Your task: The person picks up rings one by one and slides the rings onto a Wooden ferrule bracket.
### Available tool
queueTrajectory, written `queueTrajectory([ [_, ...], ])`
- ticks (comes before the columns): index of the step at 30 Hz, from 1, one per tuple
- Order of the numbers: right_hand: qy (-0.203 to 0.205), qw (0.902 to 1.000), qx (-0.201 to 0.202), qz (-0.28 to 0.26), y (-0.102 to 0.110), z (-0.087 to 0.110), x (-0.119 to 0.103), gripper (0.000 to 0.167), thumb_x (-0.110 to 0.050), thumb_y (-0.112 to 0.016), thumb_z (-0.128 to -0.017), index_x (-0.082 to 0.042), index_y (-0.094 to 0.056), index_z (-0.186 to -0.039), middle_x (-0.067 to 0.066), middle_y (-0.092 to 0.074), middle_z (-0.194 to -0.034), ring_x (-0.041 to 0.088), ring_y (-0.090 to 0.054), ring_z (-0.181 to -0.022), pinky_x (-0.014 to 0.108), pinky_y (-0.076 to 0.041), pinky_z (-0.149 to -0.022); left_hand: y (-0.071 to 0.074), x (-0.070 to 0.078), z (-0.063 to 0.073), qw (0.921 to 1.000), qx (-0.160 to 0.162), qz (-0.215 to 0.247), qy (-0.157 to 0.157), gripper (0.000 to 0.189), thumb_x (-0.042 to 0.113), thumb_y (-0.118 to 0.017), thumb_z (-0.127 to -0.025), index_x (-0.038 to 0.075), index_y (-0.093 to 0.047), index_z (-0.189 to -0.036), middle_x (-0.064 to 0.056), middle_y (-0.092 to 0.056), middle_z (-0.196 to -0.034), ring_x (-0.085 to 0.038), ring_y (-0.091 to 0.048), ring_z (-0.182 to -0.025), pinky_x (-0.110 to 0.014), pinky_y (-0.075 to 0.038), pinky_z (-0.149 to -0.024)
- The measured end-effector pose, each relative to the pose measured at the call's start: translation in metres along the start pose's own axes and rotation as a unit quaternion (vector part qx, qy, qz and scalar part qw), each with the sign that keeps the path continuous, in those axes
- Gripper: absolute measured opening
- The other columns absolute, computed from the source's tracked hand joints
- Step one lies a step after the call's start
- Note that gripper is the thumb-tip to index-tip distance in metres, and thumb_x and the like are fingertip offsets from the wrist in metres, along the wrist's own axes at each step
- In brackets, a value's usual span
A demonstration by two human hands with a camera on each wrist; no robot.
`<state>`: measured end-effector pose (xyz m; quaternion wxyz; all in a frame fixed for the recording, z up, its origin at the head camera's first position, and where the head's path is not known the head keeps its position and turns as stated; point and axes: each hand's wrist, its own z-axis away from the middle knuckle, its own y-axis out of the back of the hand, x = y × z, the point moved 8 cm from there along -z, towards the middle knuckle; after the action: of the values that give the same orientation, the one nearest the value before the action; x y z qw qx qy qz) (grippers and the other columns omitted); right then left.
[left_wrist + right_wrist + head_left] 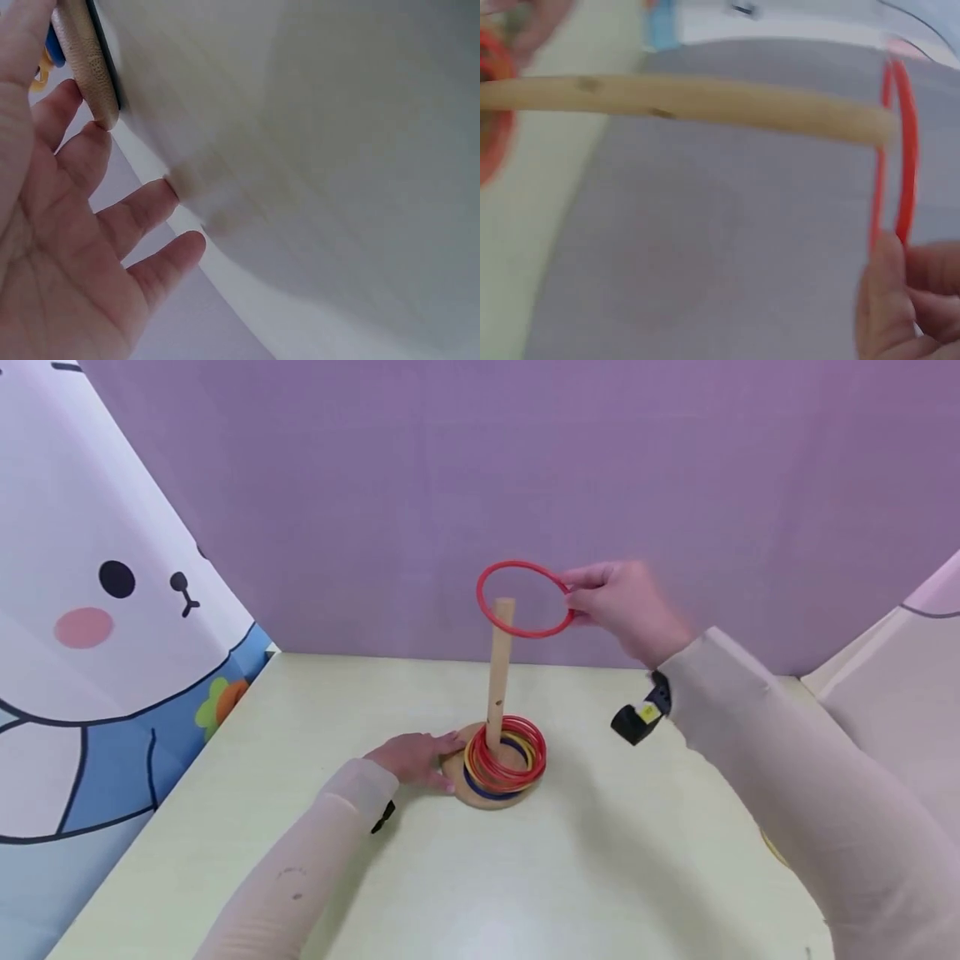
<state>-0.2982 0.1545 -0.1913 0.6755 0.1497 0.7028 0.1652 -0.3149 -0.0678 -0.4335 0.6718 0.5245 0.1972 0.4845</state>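
My right hand [626,610] pinches a red ring [517,563] by its right edge, up at the tip of the wooden post [499,668]. In the right wrist view, the held ring [907,150] stands edge-on at the post's end, and finger and thumb grip its rim. The post rises, slightly tilted in the head view, from a round wooden base [453,768]. Around its foot lie several stacked rings [539,756], red, yellow and blue. My left hand [408,758] rests at the base's left side with fingers spread. The left wrist view shows fingertips against the base's edge [88,67].
The pale table [487,893] ends at a purple backdrop [375,510]. A cloth with a cartoon animal [150,635] hangs on the left, and another pale cloth [892,693] on the right. Part of a yellow ring [774,850] shows behind the right sleeve.
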Motion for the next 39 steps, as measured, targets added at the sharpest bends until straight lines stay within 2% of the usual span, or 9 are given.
queueTrajectory([
  [4,-0.001,0.9998,0.014,-0.013,-0.013,0.002,0.011,0.033,-0.005,-0.058,-0.094,0.000,-0.061,-0.127,0.020,-0.063,-0.117,0.017,-0.069,-0.081,0.032,-0.053,-0.084,0.000,-0.003,0.000,1.0000,-0.003,0.002,0.005,0.079,0.045,-0.072,-0.083,0.026,-0.034,-0.150,-0.004,-0.032,-0.154,-0.035,-0.035,-0.136,-0.052,-0.031,-0.108],
  [9,0.008,0.9999,-0.001,-0.012,-0.025,0.005,0.020,0.033,-0.003,-0.058,-0.094,0.005,-0.060,-0.125,0.024,-0.064,-0.115,0.014,-0.068,-0.075,0.032,-0.054,-0.083,-0.002,-0.002,0.000,0.9999,-0.008,0.007,0.000,0.079,0.045,-0.072,-0.083,0.025,-0.034,-0.150,-0.003,-0.030,-0.155,-0.036,-0.034,-0.136,-0.052,-0.030,-0.108],
  [16,0.001,0.9999,0.004,-0.011,-0.030,0.007,0.035,0.033,-0.002,-0.057,-0.094,0.005,-0.060,-0.125,0.024,-0.064,-0.114,0.021,-0.068,-0.081,0.030,-0.055,-0.079,-0.002,-0.003,-0.002,0.9998,-0.016,0.006,0.010,0.080,0.046,-0.071,-0.083,0.028,-0.033,-0.150,0.001,-0.028,-0.156,-0.034,-0.032,-0.138,-0.051,-0.028,-0.109],
  [20,-0.011,0.9999,0.003,-0.012,-0.038,0.004,0.048,0.032,-0.002,-0.058,-0.093,0.007,-0.060,-0.124,0.025,-0.063,-0.114,0.023,-0.068,-0.081,0.030,-0.055,-0.078,-0.002,-0.009,-0.001,0.9997,-0.019,0.009,0.015,0.081,0.046,-0.072,-0.082,0.027,-0.033,-0.151,-0.002,-0.029,-0.155,-0.035,-0.032,-0.138,-0.053,-0.029,-0.109],
  [24,-0.025,0.9994,-0.010,-0.020,-0.048,0.001,0.063,0.032,0.000,-0.057,-0.093,0.007,-0.059,-0.125,0.027,-0.063,-0.116,0.019,-0.067,-0.077,0.030,-0.055,-0.078,-0.003,-0.015,0.002,0.9996,-0.016,0.009,0.020,0.081,0.046,-0.071,-0.083,0.027,-0.032,-0.151,-0.003,-0.029,-0.155,-0.035,-0.031,-0.138,-0.052,-0.028,-0.109],
  [32,-0.043,0.9986,-0.025,-0.016,-0.062,0.003,0.095,0.033,0.000,-0.057,-0.093,0.008,-0.058,-0.125,0.026,-0.063,-0.114,0.012,-0.065,-0.073,0.028,-0.056,-0.075,-0.002,-0.015,0.005,0.9999,-0.005,0.004,0.010,0.079,0.045,-0.070,-0.084,0.025,-0.033,-0.151,-0.002,-0.028,-0.156,-0.035,-0.033,-0.138,-0.051,-0.029,-0.109],
  [39,-0.054,0.9981,-0.023,-0.020,-0.074,0.005,0.127,0.033,0.001,-0.056,-0.093,0.009,-0.058,-0.125,0.024,-0.064,-0.109,0.016,-0.067,-0.075,0.027,-0.056,-0.073,-0.003,-0.012,0.004,0.9998,-0.008,-0.014,0.009,0.078,0.046,-0.069,-0.084,0.028,-0.032,-0.151,0.002,-0.024,-0.157,-0.034,-0.032,-0.138,-0.050,-0.029,-0.109],
])
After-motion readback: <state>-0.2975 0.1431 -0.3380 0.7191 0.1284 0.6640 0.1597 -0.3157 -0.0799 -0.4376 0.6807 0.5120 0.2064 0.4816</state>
